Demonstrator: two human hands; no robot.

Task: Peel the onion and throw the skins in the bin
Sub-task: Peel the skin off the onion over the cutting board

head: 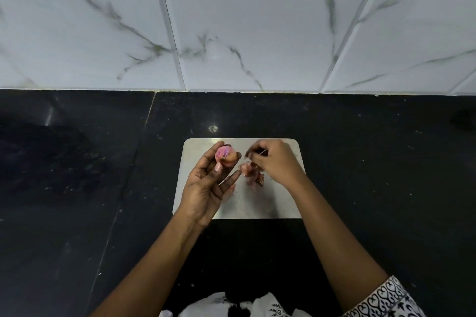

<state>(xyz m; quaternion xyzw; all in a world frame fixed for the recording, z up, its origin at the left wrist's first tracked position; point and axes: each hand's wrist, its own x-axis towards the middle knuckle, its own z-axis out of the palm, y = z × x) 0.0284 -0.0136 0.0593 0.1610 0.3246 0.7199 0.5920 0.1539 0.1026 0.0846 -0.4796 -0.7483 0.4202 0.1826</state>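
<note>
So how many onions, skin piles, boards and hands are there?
Onion: 1
Pile of skins: 1
Metal board: 1
Hands: 2, left hand and right hand
Total: 5

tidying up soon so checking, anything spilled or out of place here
Only the onion skins lying in a loose heap on the steel board, beside the left hand holding the onion. Nothing else stands out.

A wall of large white tiles with grey marble veining and dark grout lines fills the upper half. Below it lies a polished, speckled black stone countertop, with a thin seam on its left and a small glint of light
</note>
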